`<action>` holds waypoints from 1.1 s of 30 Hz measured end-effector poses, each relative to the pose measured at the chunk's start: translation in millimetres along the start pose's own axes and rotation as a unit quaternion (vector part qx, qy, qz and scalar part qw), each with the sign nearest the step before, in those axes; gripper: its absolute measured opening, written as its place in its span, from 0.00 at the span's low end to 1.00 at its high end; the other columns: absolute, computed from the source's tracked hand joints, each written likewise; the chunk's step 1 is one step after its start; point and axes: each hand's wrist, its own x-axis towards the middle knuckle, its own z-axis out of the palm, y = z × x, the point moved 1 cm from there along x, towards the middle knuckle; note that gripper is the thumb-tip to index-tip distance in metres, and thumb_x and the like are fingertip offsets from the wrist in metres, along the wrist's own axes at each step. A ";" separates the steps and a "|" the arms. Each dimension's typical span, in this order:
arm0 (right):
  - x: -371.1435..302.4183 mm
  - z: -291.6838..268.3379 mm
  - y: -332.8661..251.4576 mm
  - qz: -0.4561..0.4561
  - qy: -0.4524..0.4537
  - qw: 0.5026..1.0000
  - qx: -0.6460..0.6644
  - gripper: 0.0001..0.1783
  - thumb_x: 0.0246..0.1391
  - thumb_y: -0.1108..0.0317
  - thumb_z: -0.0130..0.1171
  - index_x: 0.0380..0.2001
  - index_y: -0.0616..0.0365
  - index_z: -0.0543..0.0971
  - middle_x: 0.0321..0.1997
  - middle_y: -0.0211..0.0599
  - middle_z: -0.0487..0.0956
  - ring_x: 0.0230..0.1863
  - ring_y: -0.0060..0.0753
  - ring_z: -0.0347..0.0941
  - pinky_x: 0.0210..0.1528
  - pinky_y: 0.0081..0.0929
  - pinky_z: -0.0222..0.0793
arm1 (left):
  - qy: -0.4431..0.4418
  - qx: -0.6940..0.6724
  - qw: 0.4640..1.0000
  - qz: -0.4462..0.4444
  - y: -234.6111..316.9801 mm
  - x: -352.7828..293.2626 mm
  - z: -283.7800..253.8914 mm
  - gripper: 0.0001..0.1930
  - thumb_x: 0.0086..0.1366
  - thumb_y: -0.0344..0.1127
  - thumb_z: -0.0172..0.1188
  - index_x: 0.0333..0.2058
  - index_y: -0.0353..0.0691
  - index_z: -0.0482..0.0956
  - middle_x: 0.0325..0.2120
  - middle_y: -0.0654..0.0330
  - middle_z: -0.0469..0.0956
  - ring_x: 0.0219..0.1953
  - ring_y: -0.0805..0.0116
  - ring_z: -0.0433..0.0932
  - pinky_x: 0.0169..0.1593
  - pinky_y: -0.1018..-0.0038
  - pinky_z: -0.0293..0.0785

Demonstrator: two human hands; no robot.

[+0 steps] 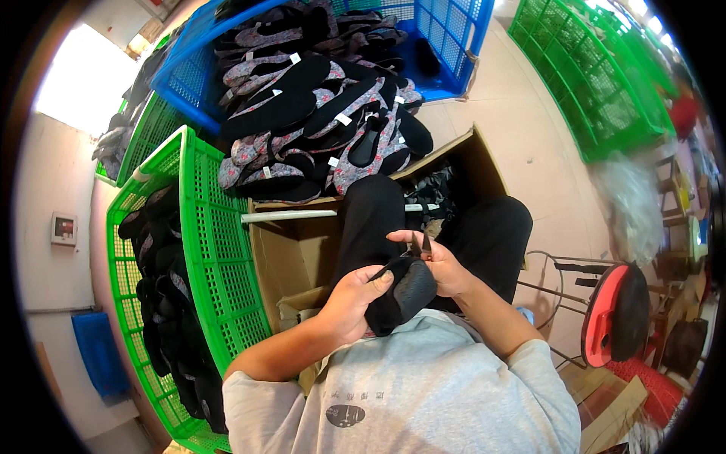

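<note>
A black slipper [413, 290] with a dark grey textured sole is held in front of my chest. My left hand [349, 309] is closed on its near left side, with the thumb pressed on the black cloth. My right hand [448, 271] grips small dark scissors [421, 245] at the slipper's far end, their two pointed blades spread apart. One finger of that hand stretches leftward behind the blades. The scissors' handles are hidden in the palm.
A heap of floral and black slippers [333, 113] spills from a blue crate [454, 45] ahead. Black slippers fill a green crate [227, 250] at left. A cardboard box [295, 250] stands by my knees. Right are a round stool [616, 314] and another green crate [582, 83].
</note>
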 end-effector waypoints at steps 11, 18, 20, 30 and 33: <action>31.6 -25.5 13.1 0.020 0.037 0.997 -0.070 0.06 0.62 0.67 0.60 0.36 0.56 0.74 0.32 0.24 0.77 0.31 0.14 0.72 0.35 0.15 0.69 | -0.158 -0.110 0.981 0.031 -16.2 21.0 -1.0 0.23 0.68 0.35 0.61 0.59 0.37 0.69 0.52 0.60 0.77 0.52 0.67 0.77 0.59 0.67 0.73; 30.1 -20.0 74.2 -0.078 0.249 0.964 -0.047 0.07 0.64 0.68 0.55 0.45 0.53 0.76 0.34 0.22 0.77 0.29 0.14 0.70 0.29 0.17 0.66 | 0.007 0.326 0.906 0.268 -17.9 22.4 -8.3 0.19 0.72 0.28 0.52 0.60 0.32 0.68 0.53 0.58 0.77 0.54 0.70 0.75 0.60 0.72 0.69; 21.9 -37.0 79.6 -0.047 0.233 0.969 -0.071 0.08 0.65 0.64 0.55 0.46 0.49 0.75 0.30 0.19 0.74 0.22 0.11 0.63 0.22 0.14 0.57 | 0.058 0.337 0.875 0.342 -20.5 38.7 -17.1 0.19 0.73 0.27 0.50 0.60 0.30 0.68 0.53 0.57 0.77 0.53 0.70 0.75 0.59 0.72 0.68; -16.1 -58.1 86.8 0.014 0.281 0.959 -0.022 0.18 0.59 0.66 0.65 0.50 0.50 0.72 0.33 0.20 0.75 0.26 0.12 0.68 0.21 0.13 0.60 | 0.192 0.386 0.869 0.244 -17.9 98.2 -16.4 0.17 0.63 0.20 0.54 0.51 0.31 0.69 0.43 0.53 0.77 0.45 0.66 0.78 0.50 0.74 0.72; -13.5 -59.8 88.5 0.011 0.263 0.965 0.003 0.17 0.57 0.70 0.66 0.48 0.50 0.73 0.34 0.21 0.76 0.29 0.13 0.71 0.26 0.15 0.66 | 0.131 0.298 0.892 0.314 -24.0 90.7 -20.3 0.23 0.61 0.17 0.55 0.56 0.30 0.66 0.50 0.54 0.72 0.52 0.68 0.73 0.56 0.74 0.69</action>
